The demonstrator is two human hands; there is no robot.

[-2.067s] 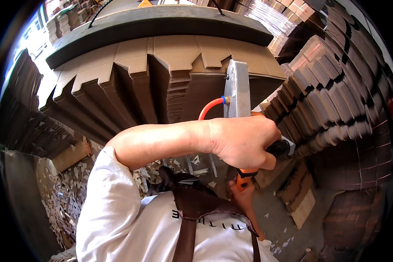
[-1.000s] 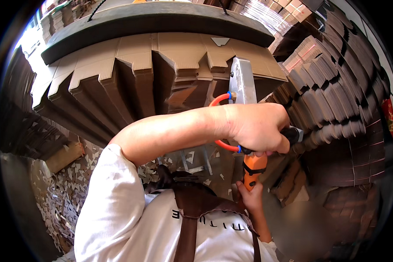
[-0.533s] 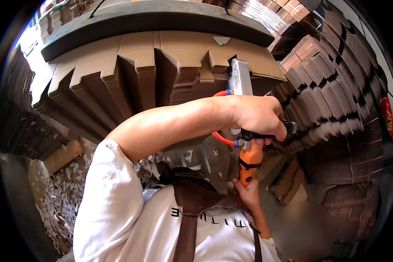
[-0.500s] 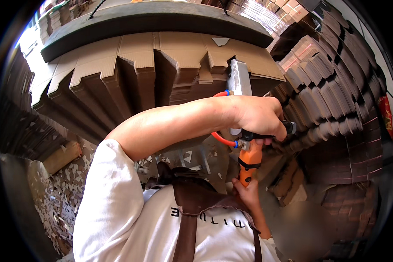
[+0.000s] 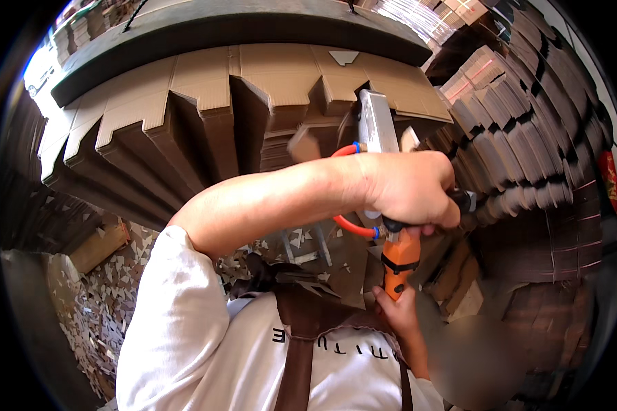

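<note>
My left hand reaches across my chest and grips the black upper grip of an air tool. The tool has a flat grey metal head, an orange handle and a red coiled hose. My right hand holds the bottom of the orange handle, close to my chest. The metal head is pressed into the notched side of a tall stack of brown die-cut cardboard sheets. A blurred cardboard scrap hangs in the air just left of the head.
More stacks of cut cardboard stand at the right, close to the tool. Small cardboard scraps cover the floor at the lower left. A dark board lies on top of the stack.
Both hands and the tool have shifted a little along the stack's side. A loose cardboard scrap now flies off beside the metal head.
</note>
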